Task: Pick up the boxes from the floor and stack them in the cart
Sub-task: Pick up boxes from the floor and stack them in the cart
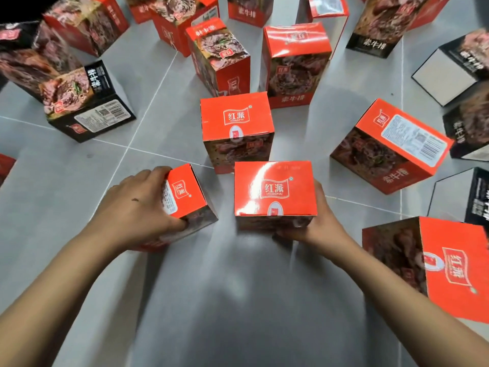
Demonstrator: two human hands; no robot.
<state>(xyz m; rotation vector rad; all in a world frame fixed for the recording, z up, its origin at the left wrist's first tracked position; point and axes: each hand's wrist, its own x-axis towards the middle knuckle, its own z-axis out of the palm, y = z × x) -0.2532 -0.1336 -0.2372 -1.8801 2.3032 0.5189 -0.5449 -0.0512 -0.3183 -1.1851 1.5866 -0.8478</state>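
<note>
Many red and black food boxes lie scattered on a grey tiled floor (206,300). My left hand (137,210) grips a tilted red box (186,193) from its left side, thumb on the front face. My right hand (321,223) holds an upright red box (274,189) from its right side and underneath, fingers partly hidden behind it. The two boxes sit side by side, a small gap apart. No cart is in view.
Another red box (235,123) stands just behind the two held ones. More red boxes lie at the right (397,144) and near right (455,271). A black box (87,107) rests at the left. Several more crowd the far edge.
</note>
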